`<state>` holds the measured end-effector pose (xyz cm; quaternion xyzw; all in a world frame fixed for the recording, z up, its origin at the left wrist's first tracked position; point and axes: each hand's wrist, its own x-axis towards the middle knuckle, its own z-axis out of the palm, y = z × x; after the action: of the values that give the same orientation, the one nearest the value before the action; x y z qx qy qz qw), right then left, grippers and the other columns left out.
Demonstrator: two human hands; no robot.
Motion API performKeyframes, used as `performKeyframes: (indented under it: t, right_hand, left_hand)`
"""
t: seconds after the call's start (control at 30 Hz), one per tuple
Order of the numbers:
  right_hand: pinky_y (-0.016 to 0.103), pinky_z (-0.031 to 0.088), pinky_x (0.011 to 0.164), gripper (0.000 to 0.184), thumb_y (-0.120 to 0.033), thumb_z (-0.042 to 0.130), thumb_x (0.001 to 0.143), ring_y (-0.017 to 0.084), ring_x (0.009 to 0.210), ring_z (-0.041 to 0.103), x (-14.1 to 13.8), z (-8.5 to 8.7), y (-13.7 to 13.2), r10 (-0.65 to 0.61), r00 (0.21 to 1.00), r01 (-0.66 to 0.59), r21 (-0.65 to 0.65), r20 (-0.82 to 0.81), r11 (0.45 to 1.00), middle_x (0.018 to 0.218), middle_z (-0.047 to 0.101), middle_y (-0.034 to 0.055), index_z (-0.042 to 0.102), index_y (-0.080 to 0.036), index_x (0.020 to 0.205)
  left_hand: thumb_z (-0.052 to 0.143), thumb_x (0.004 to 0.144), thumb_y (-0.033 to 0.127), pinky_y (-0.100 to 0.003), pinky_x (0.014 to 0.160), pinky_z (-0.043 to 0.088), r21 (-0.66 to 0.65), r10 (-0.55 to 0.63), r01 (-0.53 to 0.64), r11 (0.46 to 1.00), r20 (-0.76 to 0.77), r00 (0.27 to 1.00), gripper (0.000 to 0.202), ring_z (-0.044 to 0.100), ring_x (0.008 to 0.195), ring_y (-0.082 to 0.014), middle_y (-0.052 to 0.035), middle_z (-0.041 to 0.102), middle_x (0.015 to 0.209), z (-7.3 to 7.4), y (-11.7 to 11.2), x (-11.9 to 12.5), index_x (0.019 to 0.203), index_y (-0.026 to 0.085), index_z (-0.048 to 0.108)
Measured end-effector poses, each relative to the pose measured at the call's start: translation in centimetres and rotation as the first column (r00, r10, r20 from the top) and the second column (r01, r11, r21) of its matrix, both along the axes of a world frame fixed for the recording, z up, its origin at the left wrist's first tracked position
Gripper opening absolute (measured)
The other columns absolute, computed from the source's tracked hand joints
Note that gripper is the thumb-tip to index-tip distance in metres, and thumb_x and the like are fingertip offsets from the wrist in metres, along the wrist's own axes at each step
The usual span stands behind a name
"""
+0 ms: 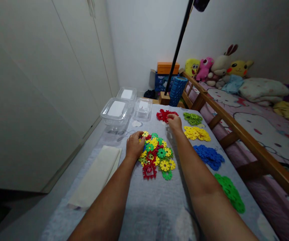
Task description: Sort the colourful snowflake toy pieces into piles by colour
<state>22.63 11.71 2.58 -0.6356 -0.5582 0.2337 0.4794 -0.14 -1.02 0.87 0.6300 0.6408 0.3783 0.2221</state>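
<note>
My left hand [135, 146] lies against the left edge of a mixed heap of plastic snowflake building discs [154, 152], thumb and fingers apart and partly over the pieces. Red, yellow, green and blue discs make up this heap, with a red square frame piece [149, 171] at its near edge. Farther back, my right hand [174, 121] reaches to a pile of red plastic pieces [163, 115]. Its fingers are bent together over the pile's right side, seemingly on a red piece; the fingertips are partly hidden.
Along the right table side lie lime [193, 118], yellow [197, 133], blue [209, 156] and green [230, 192] piles. Clear lidded boxes [115, 112] stand back left, near a folded cream cloth [96, 177]. A wooden bed rail [234, 125] borders the right; a black pole [179, 47] rises behind.
</note>
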Motion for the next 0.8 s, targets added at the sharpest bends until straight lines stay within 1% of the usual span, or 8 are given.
performKeyframes:
  t: [0.1,0.2,0.3,0.37,0.47,0.57,0.67,0.8]
  right_hand:
    - [0.027,0.054,0.067,0.030,-0.020,0.055,0.070,0.017,0.075,0.066,0.0,1.1,-2.4,0.022,0.991,-0.032,-0.073,-0.129,0.997,0.088,0.073,0.0041,0.070,-0.017,0.096]
    - [0.022,0.048,0.057,0.024,-0.019,0.058,0.071,0.012,0.063,0.062,-0.7,2.1,-4.7,0.178,0.972,-0.203,-0.158,-0.154,0.966,0.080,0.070,0.0011,0.069,-0.016,0.093]
    - [0.022,0.047,0.062,0.016,-0.016,0.063,0.073,0.012,0.064,0.061,-2.3,2.4,-6.3,0.407,0.913,-0.400,-0.196,-0.002,0.895,0.077,0.071,0.0005,0.072,-0.016,0.086]
    - [0.024,0.047,0.067,0.011,-0.015,0.066,0.075,0.014,0.070,0.062,-3.6,2.1,-6.9,0.506,0.848,-0.471,-0.212,0.160,0.856,0.077,0.072,0.0013,0.074,-0.017,0.082]
    - [0.025,0.047,0.074,0.010,-0.017,0.072,0.076,0.017,0.079,0.064,-5.5,1.4,-7.4,0.510,0.772,-0.462,-0.216,0.379,0.860,0.086,0.075,0.0040,0.078,-0.018,0.085]
    - [0.026,0.045,0.079,0.011,-0.019,0.075,0.077,0.019,0.087,0.064,-6.5,0.8,-7.6,0.476,0.725,-0.426,-0.219,0.498,0.878,0.092,0.076,0.0059,0.080,-0.020,0.088]
    - [0.025,0.044,0.076,0.007,-0.019,0.075,0.078,0.019,0.084,0.064,-6.8,0.6,-7.8,0.494,0.717,-0.425,-0.252,0.492,0.869,0.087,0.075,0.0050,0.079,-0.020,0.084]
    - [0.025,0.044,0.073,0.008,-0.018,0.073,0.076,0.016,0.079,0.062,-6.1,0.3,-7.3,0.472,0.786,-0.420,-0.215,0.399,0.882,0.086,0.073,0.0029,0.076,-0.018,0.084]
  left_hand:
    - [0.054,0.088,0.025,-0.038,0.102,0.048,0.008,0.007,-0.008,1.000,0.027,1.000,0.029,0.066,0.109,-0.0228,-0.0083,0.074,0.115,-0.2,0.1,-0.1,0.112,0.020,0.070]
    - [0.050,0.089,0.025,-0.038,0.103,0.048,0.017,0.019,-0.020,1.000,0.080,0.997,0.031,0.066,0.110,-0.0227,-0.0087,0.074,0.116,-0.3,0.2,-0.2,0.112,0.019,0.070]
    - [0.047,0.089,0.025,-0.037,0.104,0.049,0.023,0.043,-0.046,0.999,0.144,0.989,0.033,0.066,0.112,-0.0224,-0.0086,0.073,0.118,-0.2,0.2,-0.3,0.114,0.019,0.069]
    - [0.047,0.089,0.025,-0.037,0.106,0.049,0.025,0.054,-0.059,0.998,0.176,0.983,0.034,0.066,0.114,-0.0225,-0.0088,0.073,0.120,-0.2,0.2,-0.3,0.114,0.018,0.069]
    - [0.046,0.089,0.025,-0.038,0.108,0.048,0.025,0.054,-0.060,0.998,0.190,0.980,0.034,0.065,0.117,-0.0228,-0.0091,0.072,0.121,-0.3,0.2,-0.4,0.115,0.018,0.069]
    - [0.045,0.089,0.024,-0.039,0.108,0.048,0.027,0.047,-0.053,0.998,0.188,0.981,0.035,0.065,0.117,-0.0229,-0.0097,0.072,0.121,-0.6,0.4,-0.5,0.115,0.017,0.068]
    - [0.046,0.090,0.025,-0.039,0.107,0.048,0.029,0.041,-0.047,0.998,0.180,0.983,0.035,0.066,0.115,-0.0229,-0.0100,0.072,0.121,-0.9,0.5,-0.4,0.116,0.017,0.068]
    - [0.046,0.090,0.025,-0.038,0.105,0.049,0.024,0.034,-0.039,0.999,0.163,0.986,0.034,0.067,0.113,-0.0223,-0.0093,0.073,0.120,-0.8,0.4,-0.3,0.115,0.018,0.068]
